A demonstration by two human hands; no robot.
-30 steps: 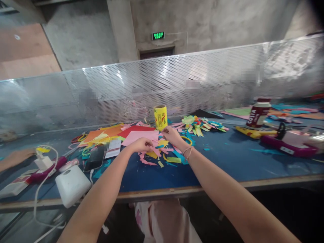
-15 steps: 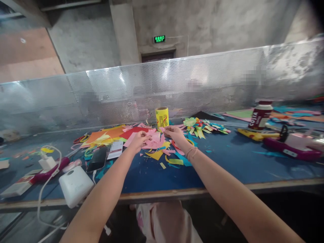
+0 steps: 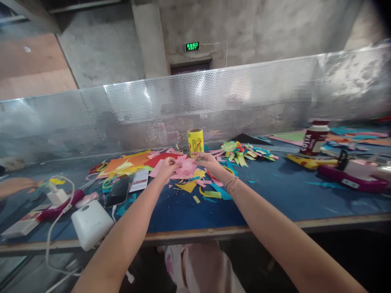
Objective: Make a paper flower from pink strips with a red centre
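Head view: left hand [image 3: 166, 169] and right hand [image 3: 210, 162] each close the grip in a pinch on a crumpled, jagged pink paper cutout [image 3: 187, 167]. It is held just above the matte blue tabletop [image 3: 275, 191], among coloured paper scraps [image 3: 210, 194]. A yellow printed roll [image 3: 196, 141] stands upright behind. Brown bottle [image 3: 314, 137]: white lettering beginning "CO". Green sign [image 3: 192, 46]: "EXIT".

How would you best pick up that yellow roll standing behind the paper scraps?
Grip the yellow roll around its curved sides, coming from above or from the near side. It stands upright on its end, and the perforated screen rises behind it, so the far side is the awkward one.
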